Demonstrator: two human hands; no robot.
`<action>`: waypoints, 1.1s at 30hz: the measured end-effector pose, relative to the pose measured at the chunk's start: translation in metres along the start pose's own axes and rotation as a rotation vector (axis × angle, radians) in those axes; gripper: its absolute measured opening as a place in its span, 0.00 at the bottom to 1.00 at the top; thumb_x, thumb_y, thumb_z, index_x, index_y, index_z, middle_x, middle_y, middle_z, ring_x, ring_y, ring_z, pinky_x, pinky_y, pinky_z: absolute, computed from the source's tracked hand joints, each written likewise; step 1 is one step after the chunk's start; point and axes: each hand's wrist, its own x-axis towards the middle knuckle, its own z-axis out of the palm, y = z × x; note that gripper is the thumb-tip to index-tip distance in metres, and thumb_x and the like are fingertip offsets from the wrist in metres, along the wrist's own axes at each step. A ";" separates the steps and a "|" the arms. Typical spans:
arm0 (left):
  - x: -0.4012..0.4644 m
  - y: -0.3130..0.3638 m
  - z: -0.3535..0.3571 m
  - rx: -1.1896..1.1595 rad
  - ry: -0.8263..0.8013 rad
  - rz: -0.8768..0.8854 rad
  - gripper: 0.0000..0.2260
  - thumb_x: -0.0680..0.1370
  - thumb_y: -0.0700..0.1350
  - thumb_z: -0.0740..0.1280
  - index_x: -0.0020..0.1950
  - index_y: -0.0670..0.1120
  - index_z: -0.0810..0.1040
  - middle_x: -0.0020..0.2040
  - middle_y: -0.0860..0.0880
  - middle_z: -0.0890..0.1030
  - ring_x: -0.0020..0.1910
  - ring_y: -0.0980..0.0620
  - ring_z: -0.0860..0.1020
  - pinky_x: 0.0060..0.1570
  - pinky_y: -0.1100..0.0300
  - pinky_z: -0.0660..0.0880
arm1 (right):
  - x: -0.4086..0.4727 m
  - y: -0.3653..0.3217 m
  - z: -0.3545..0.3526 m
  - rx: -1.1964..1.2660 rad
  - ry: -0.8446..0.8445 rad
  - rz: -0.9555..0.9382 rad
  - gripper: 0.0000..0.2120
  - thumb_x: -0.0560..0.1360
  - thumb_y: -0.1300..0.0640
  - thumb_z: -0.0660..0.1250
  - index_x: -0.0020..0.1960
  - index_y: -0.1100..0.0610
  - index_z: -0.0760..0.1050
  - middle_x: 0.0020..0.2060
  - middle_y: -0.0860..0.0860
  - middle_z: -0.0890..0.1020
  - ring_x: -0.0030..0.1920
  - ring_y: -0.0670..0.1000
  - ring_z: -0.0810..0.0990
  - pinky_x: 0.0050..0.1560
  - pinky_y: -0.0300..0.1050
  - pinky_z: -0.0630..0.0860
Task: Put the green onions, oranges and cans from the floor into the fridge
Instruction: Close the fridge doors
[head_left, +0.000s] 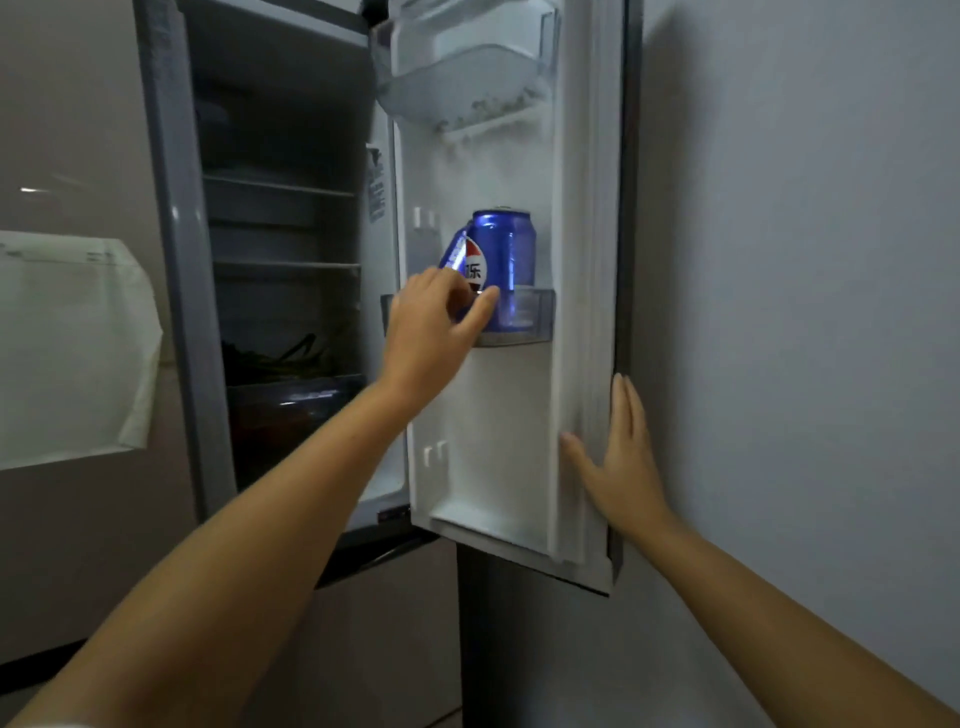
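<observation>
Left hand (434, 317) grip loosely pinching tilted can (467, 270); right hand (618, 467) flat on door (582, 364).

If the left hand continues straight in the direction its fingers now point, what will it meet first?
Most likely the tilted blue cola can in the door shelf: the left hand reaches up toward it, fingers already at or touching its lower part. Behind it stands an upright blue can. Depth is hard to judge.
</observation>
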 end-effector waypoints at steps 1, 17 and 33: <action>-0.001 -0.007 -0.011 -0.021 0.006 -0.032 0.19 0.74 0.58 0.60 0.38 0.42 0.73 0.36 0.47 0.73 0.38 0.50 0.70 0.42 0.57 0.66 | -0.006 -0.004 -0.003 -0.029 -0.022 -0.062 0.38 0.78 0.46 0.61 0.77 0.50 0.40 0.78 0.47 0.44 0.76 0.46 0.46 0.75 0.46 0.50; -0.068 0.002 -0.079 0.622 -0.349 0.357 0.24 0.79 0.54 0.54 0.75 0.51 0.61 0.78 0.48 0.55 0.77 0.48 0.45 0.75 0.43 0.40 | -0.068 -0.105 0.076 0.178 -0.285 -0.548 0.39 0.78 0.45 0.56 0.75 0.42 0.31 0.76 0.42 0.37 0.76 0.40 0.49 0.68 0.32 0.63; -0.060 -0.207 -0.187 1.129 -0.396 0.506 0.24 0.81 0.55 0.53 0.76 0.52 0.57 0.77 0.46 0.57 0.77 0.44 0.41 0.72 0.36 0.48 | -0.027 -0.146 0.284 -0.199 -0.137 -0.632 0.29 0.81 0.44 0.44 0.78 0.51 0.42 0.78 0.52 0.42 0.78 0.52 0.42 0.71 0.65 0.42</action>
